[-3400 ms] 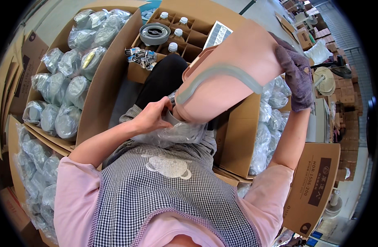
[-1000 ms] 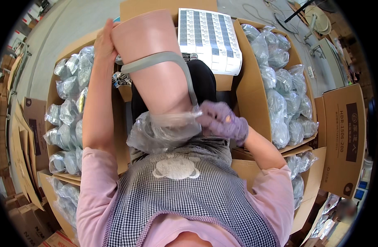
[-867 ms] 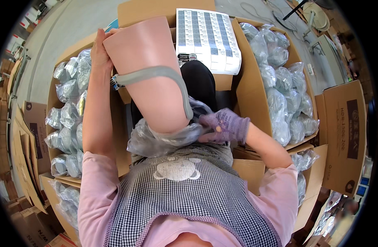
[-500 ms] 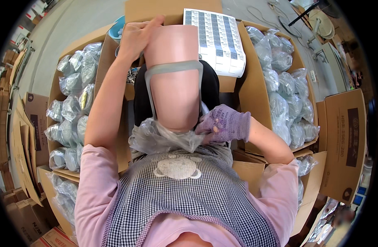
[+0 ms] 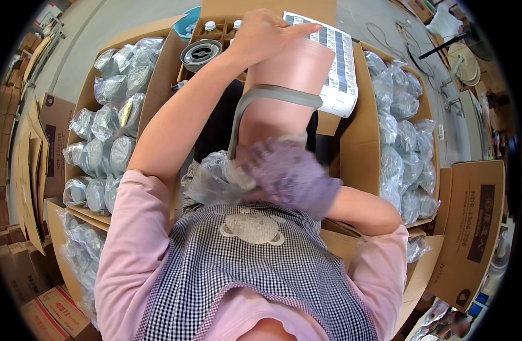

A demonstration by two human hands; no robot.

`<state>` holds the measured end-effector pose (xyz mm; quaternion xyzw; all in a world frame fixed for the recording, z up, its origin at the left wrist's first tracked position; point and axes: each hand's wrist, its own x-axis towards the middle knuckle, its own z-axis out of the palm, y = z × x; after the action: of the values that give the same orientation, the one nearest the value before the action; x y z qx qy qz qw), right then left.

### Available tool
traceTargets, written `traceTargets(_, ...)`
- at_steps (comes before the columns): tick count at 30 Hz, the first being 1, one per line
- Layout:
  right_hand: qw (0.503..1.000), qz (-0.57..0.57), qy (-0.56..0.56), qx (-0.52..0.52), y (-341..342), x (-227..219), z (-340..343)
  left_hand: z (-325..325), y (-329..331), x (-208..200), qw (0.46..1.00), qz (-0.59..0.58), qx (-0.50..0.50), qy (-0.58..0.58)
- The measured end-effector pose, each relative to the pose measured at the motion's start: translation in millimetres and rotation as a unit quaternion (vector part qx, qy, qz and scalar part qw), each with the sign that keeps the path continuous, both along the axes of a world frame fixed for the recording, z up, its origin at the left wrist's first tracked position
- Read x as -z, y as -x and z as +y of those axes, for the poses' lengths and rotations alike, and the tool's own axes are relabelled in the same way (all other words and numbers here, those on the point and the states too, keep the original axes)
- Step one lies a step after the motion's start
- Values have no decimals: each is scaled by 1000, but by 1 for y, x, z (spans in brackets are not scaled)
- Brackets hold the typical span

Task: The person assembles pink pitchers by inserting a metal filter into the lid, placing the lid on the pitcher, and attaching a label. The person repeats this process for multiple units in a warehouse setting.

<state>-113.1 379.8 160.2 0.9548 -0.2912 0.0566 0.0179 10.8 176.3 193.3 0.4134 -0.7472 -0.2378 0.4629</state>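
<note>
A large pink cylindrical vessel [image 5: 289, 71] with a grey loop handle [image 5: 281, 95] stands in front of me over my lap, tilted to the right. My bare left hand [image 5: 266, 37] grips its far end from the top left, with the thumb stretched to the right. A crumpled clear plastic bag [image 5: 215, 179] lies round the near end against my apron. My right hand [image 5: 292, 176], in a purple glove, is at that near end, over the bag and the vessel's lower part. Motion blurs its fingers, so their hold cannot be made out.
Open cartons of plastic-wrapped pieces stand at left [image 5: 107, 119] and right [image 5: 406, 136]. Ahead, a divided carton [image 5: 215, 35] has silver-topped items and a round grey lid [image 5: 201, 54]. A printed label sheet [image 5: 343, 74] lies beside it. A blue bucket [image 5: 187, 21] is behind.
The vessel has tipped to the right, my left hand moving with it. My right hand has swung left across its near end. The divided carton and grey lid have come into view.
</note>
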Motion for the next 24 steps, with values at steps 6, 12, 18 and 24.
traceTargets(6,937,188,-290,-49,-76,19,12,13,16,-1,998,28,-40,26)
traceTargets(12,979,-189,-31,69,32,65,-31,29,2,-9,999,-13,15,29)
traceTargets(18,935,-317,-155,24,48,-83,-45,43,-33,-20,994,75,82,17)
traceTargets(24,681,-694,-106,209,37,-100,-95,61,-37,-7,982,140,36,122)
